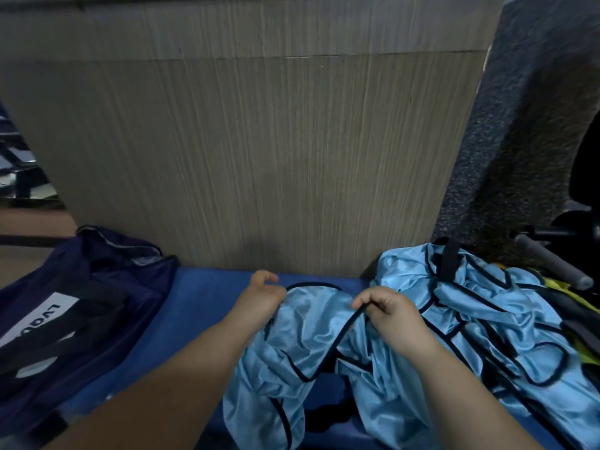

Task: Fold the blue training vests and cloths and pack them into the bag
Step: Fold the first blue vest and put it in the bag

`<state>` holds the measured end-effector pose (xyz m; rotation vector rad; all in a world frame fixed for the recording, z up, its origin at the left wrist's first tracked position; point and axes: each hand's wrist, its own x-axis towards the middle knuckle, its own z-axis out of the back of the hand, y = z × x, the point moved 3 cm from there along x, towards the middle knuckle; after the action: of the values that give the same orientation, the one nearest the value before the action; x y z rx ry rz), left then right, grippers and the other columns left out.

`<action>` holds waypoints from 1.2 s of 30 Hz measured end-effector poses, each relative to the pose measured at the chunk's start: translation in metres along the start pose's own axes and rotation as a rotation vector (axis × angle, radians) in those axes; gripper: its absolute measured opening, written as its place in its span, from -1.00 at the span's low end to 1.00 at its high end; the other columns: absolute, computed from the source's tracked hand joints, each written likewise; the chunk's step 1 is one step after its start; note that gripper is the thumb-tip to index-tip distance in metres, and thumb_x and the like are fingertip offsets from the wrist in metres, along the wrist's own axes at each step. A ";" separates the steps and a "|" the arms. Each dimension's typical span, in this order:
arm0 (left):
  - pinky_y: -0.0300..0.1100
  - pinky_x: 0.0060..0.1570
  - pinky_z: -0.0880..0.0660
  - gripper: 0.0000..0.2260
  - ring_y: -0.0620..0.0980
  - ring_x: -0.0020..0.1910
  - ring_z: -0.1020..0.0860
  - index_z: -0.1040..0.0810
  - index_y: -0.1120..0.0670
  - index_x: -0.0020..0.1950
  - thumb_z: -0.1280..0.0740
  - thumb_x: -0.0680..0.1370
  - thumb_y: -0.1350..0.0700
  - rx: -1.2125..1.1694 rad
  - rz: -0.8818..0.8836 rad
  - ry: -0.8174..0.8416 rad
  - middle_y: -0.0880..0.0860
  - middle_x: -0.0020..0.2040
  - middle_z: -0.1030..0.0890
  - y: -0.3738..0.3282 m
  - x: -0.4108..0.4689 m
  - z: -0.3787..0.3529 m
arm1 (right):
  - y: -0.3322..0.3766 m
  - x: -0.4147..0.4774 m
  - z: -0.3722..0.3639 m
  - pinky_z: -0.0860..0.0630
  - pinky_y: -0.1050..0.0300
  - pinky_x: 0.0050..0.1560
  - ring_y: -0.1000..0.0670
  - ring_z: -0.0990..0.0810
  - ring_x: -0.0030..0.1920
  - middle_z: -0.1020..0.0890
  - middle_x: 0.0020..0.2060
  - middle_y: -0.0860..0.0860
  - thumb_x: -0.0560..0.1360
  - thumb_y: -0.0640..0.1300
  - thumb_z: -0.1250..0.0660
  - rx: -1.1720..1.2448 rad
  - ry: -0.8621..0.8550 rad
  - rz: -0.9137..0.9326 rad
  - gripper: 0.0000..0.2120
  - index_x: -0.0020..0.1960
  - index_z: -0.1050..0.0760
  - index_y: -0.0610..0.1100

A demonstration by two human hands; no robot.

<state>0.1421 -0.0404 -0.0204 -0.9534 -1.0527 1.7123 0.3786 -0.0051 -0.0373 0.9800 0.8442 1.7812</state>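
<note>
One: Wood-grain panel (pixel 259 141) straight ahead, viewed from a head-worn camera tilted down; blue padded surface (pixel 207 287) at its foot. Anything lying there?

Two: Dark navy bag (pixel 97 287) at the left, seemingly unzipped along the top, with a white label (pixel 48 315) on its side. At the right, a crumpled heap of pale blue vests (pixel 480 306) edged in black, none folded. Past the heap, a scrap of yellow cloth (pixel 558 287) and a grey-handled bar (pixel 548 264).

One: And the hands?

Two: Both bare, both on one vest (pixel 308 349) rumpled in the middle, touching the heap. Right hand (pixel 386 311) pinching the black trim (pixel 344 329) of a shoulder strap between thumb and curled fingers, raising it slightly. Left hand (pixel 263 295) curled at the other strap beside the neckline, apparently pinching that edge too; exact contact hidden behind the knuckles.

One: Which step, then?

Two: Probably the very start of a fold: finding both shoulders in order to pull the vest flat. Nothing folded in sight; inside of the bag too dark to read. Early in the task, judging by the heap.

One: Next move?

Two: Likely to draw the straps apart and upward, shake out the creases, lay flat on the bare blue patch between bag and heap, then fold over. Calls for an even hold on both sides, given such slippery-looking fabric, and care not to drag neighbouring vests along.
</note>
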 end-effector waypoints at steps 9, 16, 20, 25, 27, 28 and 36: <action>-0.19 0.04 -0.37 -0.50 -0.10 0.15 -0.47 -0.41 -0.02 0.33 -0.17 0.55 -0.32 0.178 -0.164 0.140 -0.05 0.24 -0.49 -0.030 -0.001 -0.024 | 0.036 -0.012 -0.013 -0.37 0.46 0.13 0.22 -0.53 0.10 -0.54 0.01 0.10 0.44 -0.44 -0.23 -0.058 -0.002 0.367 -0.58 -0.31 -0.67 -0.01; -0.20 0.22 -0.28 -0.52 -0.15 0.31 -0.35 -0.35 -0.22 0.37 -0.16 0.51 -0.36 0.147 -0.195 0.351 -0.17 0.28 -0.40 -0.033 -0.001 -0.034 | 0.051 -0.026 -0.007 -0.40 0.41 0.08 0.14 -0.54 0.09 -0.50 0.01 0.10 0.42 -0.42 -0.22 -0.062 -0.037 0.383 -0.59 -0.34 -0.61 0.04; -0.22 0.18 -0.39 -0.53 -0.16 0.26 -0.47 -0.55 -0.15 0.21 -0.31 0.39 -0.33 -0.054 -0.205 0.447 -0.11 0.26 -0.54 -0.057 0.000 -0.033 | 0.074 -0.007 0.004 -0.35 0.48 0.02 0.22 -0.50 0.05 -0.49 -0.03 0.11 0.45 -0.53 -0.20 -0.082 -0.100 0.297 -0.41 -0.43 -0.53 0.13; -0.03 0.35 -0.40 -0.75 -0.04 0.24 -0.55 -0.62 -0.04 0.17 -0.36 0.55 -0.10 -0.104 -0.255 0.474 -0.04 0.17 -0.64 -0.089 0.008 -0.023 | 0.118 0.020 0.028 -0.54 0.29 -0.14 0.19 -0.56 -0.20 -0.48 -0.09 0.03 0.47 -0.53 -0.17 -0.021 -0.164 0.288 -0.46 -0.43 -0.52 0.03; -0.11 0.23 -0.48 -0.83 -0.03 0.14 -0.60 -0.62 0.02 0.15 -0.33 0.59 0.04 -0.112 -0.296 0.453 0.00 0.09 -0.67 -0.097 0.009 -0.019 | 0.131 0.026 0.032 -0.55 0.24 -0.08 0.14 -0.56 -0.15 -0.48 -0.11 0.06 0.47 -0.53 -0.17 -0.050 -0.164 0.309 -0.47 -0.43 -0.52 0.02; -0.16 0.11 -0.52 -0.86 -0.05 0.05 -0.61 -0.62 0.02 0.12 -0.30 0.61 0.10 -0.125 -0.319 0.425 -0.01 0.03 -0.68 -0.101 0.007 -0.016 | 0.135 0.028 0.034 -0.54 0.20 -0.04 0.12 -0.55 -0.11 -0.48 -0.12 0.09 0.46 -0.53 -0.18 -0.069 -0.161 0.312 -0.47 -0.43 -0.51 0.03; -0.11 0.04 -0.53 -0.76 -0.04 -0.02 -0.58 -0.60 -0.07 0.06 -0.13 0.68 0.04 -0.274 -0.383 0.029 0.02 0.04 -0.63 -0.113 0.003 0.012 | 0.131 0.025 0.037 -0.40 0.38 -0.02 0.23 -0.53 -0.07 -0.52 -0.08 0.18 0.53 -0.40 -0.24 -0.195 -0.203 0.254 -0.57 -0.17 -0.56 0.15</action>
<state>0.1618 -0.0123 0.0876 -0.8726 -1.3759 1.2595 0.3547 -0.0235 0.0973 1.1538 0.4249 1.8959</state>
